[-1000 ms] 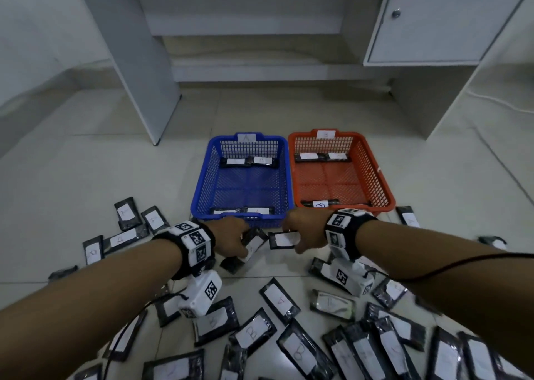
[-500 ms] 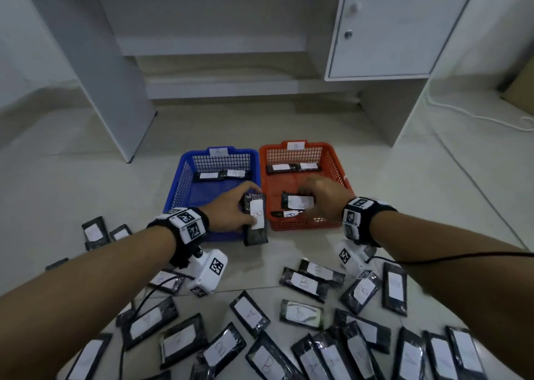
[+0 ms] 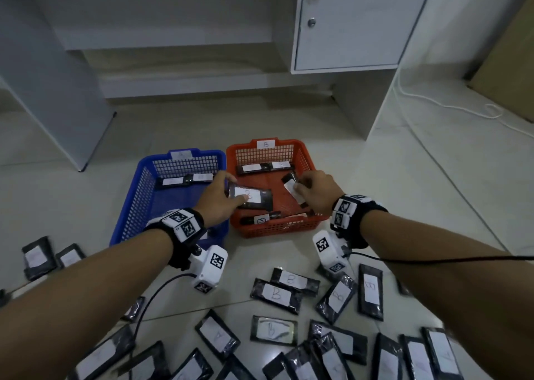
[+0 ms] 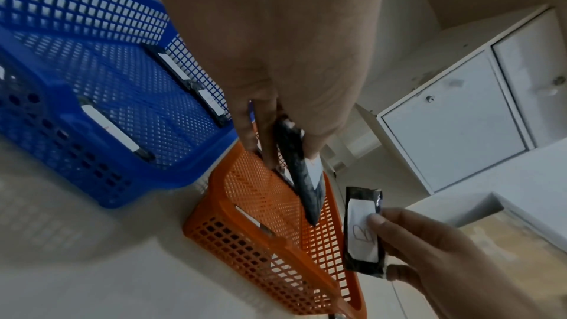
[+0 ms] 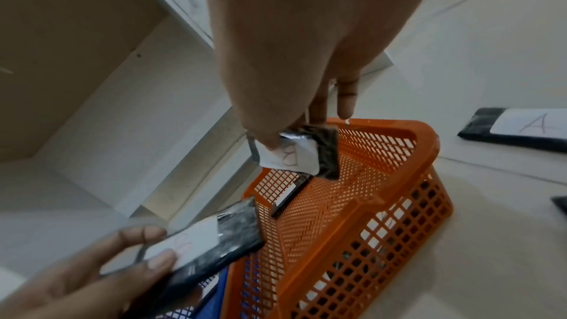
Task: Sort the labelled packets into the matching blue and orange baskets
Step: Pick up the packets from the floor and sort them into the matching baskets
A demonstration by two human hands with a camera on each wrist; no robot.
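Note:
A blue basket (image 3: 135, 203) and an orange basket (image 3: 306, 155) tagged B stand side by side on the floor. My left hand (image 3: 219, 199) pinches a black packet (image 3: 255, 199) labelled B over the orange basket's left half; the left wrist view shows this packet (image 4: 302, 178) edge-on. My right hand (image 3: 313, 190) pinches a second B packet (image 3: 290, 184) over the basket's right half, the packet (image 5: 303, 154) hanging from thumb and fingers. Both baskets hold a few packets along their walls.
Several black packets with white A and B labels lie scattered on the tiled floor nearest me (image 3: 274, 293). A white desk leg (image 3: 57, 105) and a cabinet with a door (image 3: 346, 21) stand behind the baskets. A white cable (image 3: 433, 102) runs at the right.
Both hands lifted packets from the floor pile and carried them forward; they now hold them over the orange basket. My view has shifted so the baskets sit lower and left.

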